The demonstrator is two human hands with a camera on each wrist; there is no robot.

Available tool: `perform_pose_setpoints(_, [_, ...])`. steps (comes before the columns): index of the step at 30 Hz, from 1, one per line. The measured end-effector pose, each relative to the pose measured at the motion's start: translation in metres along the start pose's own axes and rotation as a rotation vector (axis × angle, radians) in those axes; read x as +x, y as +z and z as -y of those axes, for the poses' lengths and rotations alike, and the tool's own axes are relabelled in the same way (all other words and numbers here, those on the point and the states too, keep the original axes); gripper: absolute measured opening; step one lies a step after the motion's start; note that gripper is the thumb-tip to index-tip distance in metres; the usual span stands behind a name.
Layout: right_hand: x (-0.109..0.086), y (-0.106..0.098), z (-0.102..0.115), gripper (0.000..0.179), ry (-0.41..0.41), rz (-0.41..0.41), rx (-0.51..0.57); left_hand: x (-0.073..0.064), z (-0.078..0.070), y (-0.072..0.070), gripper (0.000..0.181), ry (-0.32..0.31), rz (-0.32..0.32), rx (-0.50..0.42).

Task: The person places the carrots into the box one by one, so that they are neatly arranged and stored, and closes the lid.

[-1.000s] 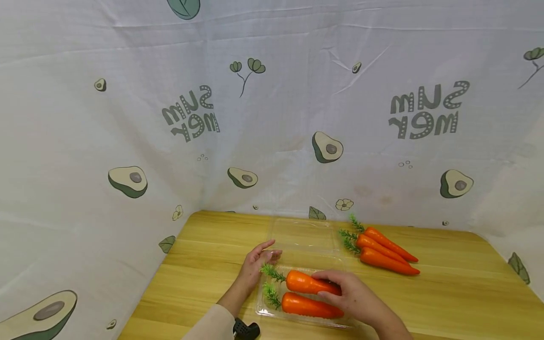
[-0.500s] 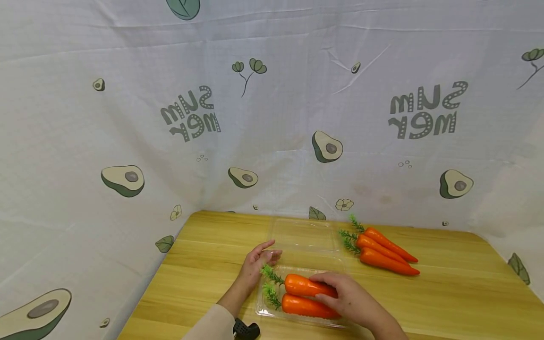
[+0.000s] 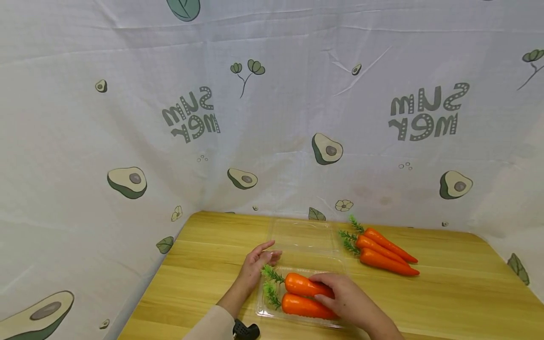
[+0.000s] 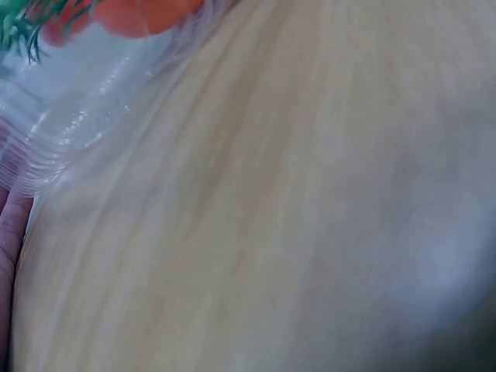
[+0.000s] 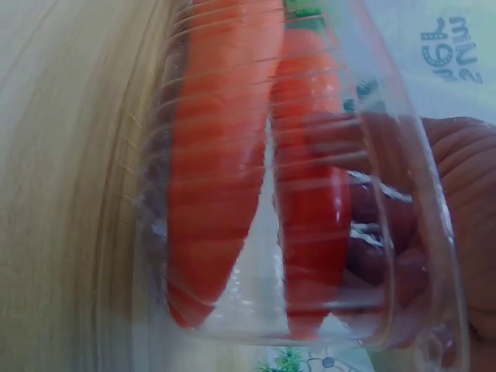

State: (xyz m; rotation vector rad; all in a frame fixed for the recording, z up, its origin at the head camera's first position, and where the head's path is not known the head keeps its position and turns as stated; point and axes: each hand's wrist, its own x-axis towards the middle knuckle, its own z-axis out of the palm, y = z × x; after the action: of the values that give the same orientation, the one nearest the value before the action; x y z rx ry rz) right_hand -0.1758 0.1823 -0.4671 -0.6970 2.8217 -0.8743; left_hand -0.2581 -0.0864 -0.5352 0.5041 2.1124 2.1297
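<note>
A clear plastic box holds two orange carrots with green tops, lying side by side. My right hand grips the far carrot around its tapered part, thumb on the near side, fingers behind. The near carrot lies against it, its tip partly hidden by that hand. Through the box wall, the right wrist view shows both carrots pointing the same way. My left hand is at the box's far left corner, fingers loosely extended. In the left wrist view its fingers lie against the box edge.
The box's clear lid lies folded back behind it. Several carrots are grouped to the right on the wooden table. A black device is by the left sleeve. A printed white cloth hangs around the table.
My right hand has shifted slightly left and toward me with the far carrot, which now lies closer to the near carrot. The left hand has stayed in place.
</note>
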Motion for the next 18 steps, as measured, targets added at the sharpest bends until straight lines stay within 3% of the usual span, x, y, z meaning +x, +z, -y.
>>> perform_pose_setpoints(11, [0.0014,0.0063,0.0009,0.031,-0.1,-0.035,-0.152,-0.0003,0.0001,-0.0007,0.05,0.006,0.011,-0.04])
perform_pose_setpoints(18, [0.0012,0.0069,0.0006,0.031,-0.125,-0.043,-0.176,-0.0002,-0.0004,-0.0006,0.049,-0.009,0.004,-0.028])
